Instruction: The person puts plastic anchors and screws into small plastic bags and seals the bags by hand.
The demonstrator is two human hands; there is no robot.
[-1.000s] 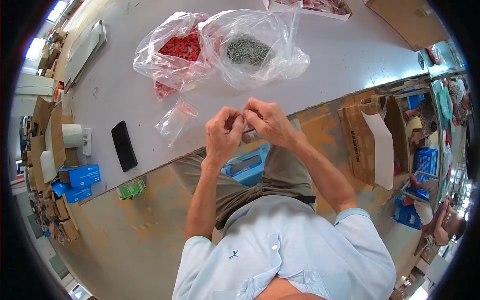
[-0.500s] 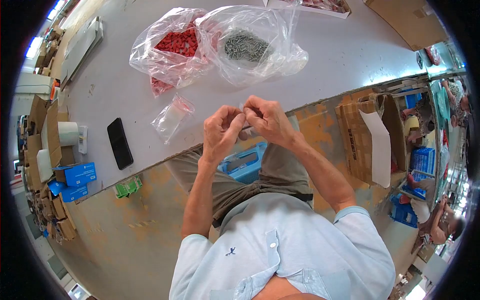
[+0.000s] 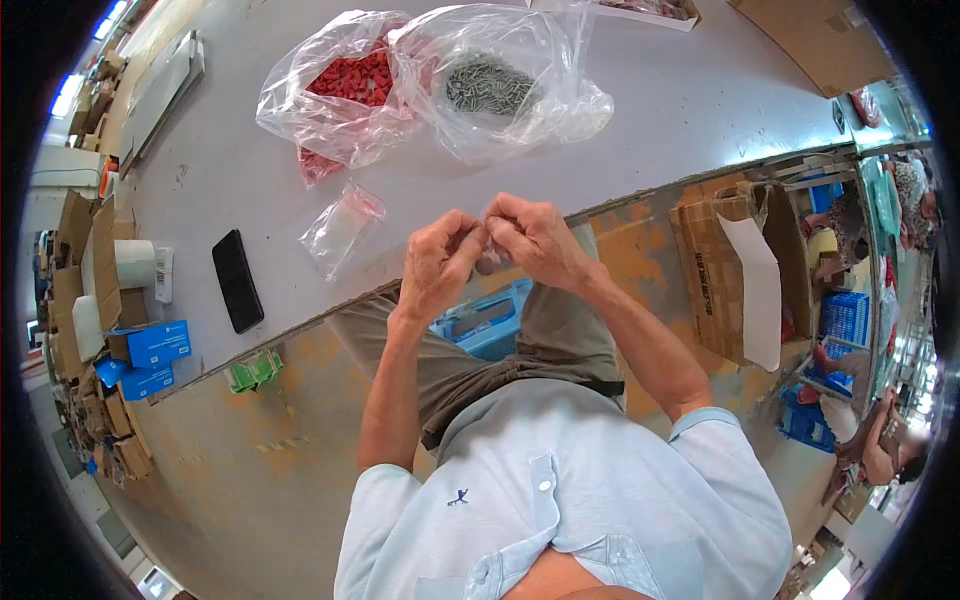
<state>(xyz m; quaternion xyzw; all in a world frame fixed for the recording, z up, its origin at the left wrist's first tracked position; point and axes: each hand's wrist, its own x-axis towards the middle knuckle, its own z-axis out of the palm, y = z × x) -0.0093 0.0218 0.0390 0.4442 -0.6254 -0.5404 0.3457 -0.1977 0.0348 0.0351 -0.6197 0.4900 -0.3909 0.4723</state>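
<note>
My left hand (image 3: 440,262) and my right hand (image 3: 535,238) meet at the table's front edge, fingers closed in a pinch. Between the fingertips is a small clear plastic bag (image 3: 491,250), mostly hidden by the fingers. To the left on the table lie clear zip bags (image 3: 343,228) with a red strip at the mouth. Farther back, one large clear bag holds red plastic pieces (image 3: 352,80). Beside it, another open bag holds grey metal screws (image 3: 490,85).
A black phone (image 3: 238,282) lies on the grey table (image 3: 220,130) at left, near blue boxes (image 3: 158,346). A cardboard carton (image 3: 715,280) stands at right. Below my hands is a blue plastic stool (image 3: 485,322). Other people sit at far right.
My hands have drawn slightly apart at the fingertips, and more of the clear plastic shows between them. The view has shifted a little; the things on the table lie as before.
</note>
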